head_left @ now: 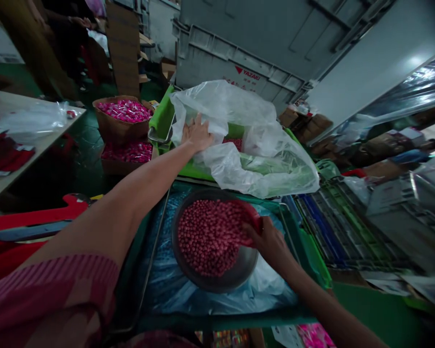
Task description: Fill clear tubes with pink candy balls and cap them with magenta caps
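Observation:
My right hand [270, 241] is closed on the rim of a red scoop-like dish [253, 217], tilted over the right side of a dark round bowl [235, 285]. Small dark-red round beads or candies [206, 237] fill much of this bowl; those near the dish are blurred by motion. My left hand [198, 134] lies with fingers spread on the clear plastic liner [221, 104] of a bright green crate [199, 170] behind the bowl. More red pieces [234, 143] show through the liner's opening.
The bowl stands on blue plastic bagging [163, 285] in a teal crate [217, 321]. Cartons of pink wrapped pieces [125, 110] stand at the back left. A table [63, 126] is at left, stacked folded crates [344, 227] at right. Another person [68, 29] stands at the far left.

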Motion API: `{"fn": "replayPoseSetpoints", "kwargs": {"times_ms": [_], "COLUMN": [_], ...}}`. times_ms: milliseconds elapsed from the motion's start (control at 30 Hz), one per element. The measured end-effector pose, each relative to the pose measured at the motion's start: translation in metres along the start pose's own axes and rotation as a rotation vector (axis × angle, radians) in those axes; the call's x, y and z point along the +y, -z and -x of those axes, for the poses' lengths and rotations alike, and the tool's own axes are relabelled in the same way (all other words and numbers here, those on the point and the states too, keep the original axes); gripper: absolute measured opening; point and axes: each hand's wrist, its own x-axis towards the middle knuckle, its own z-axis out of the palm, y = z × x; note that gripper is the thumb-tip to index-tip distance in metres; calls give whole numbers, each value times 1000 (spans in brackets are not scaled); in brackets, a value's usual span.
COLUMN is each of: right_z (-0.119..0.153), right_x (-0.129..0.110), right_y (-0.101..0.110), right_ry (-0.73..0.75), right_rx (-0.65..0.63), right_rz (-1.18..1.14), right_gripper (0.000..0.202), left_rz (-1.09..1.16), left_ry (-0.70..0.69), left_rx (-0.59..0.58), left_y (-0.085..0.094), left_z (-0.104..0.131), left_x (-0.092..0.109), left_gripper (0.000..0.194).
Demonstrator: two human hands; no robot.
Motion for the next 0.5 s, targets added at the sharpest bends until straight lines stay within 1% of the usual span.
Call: {"fn": "replayPoseSetpoints", "kwargs": {"times_ms": [67,133,167,233,300,367,433,467,500], "right_z": [2,8,12,21,29,28,12,-3,-22], "right_x": [6,13,14,12,4,-8,-18,-22,-26], "right_y": [-9,-8,-3,15,42,73,102,113,121], "right_ry": [178,314,362,423,414,297,167,139,138], "right_rx": [112,186,221,282,348,478,673,741,770], "right_rz": [203,293,320,348,360,386,389,363,334], "right_gripper": [44,47,48,53,60,68,73,71,68], "left_rz": [1,8,12,15,8,-3,-17,-23,-30], "left_ry": [10,13,15,21,29,30,30,30,30], "left_rx": [4,2,-2,-9,-11,-6,4,9,14], "left_y": [1,2,2,2,2,1,1,1,2], "left_z": [1,1,1,0,0,0,0,-1,-2], "left_x": [0,0,0,1,1,1,2,2,3], "left_gripper": [44,44,45,46,46,44,45,45,46]}}
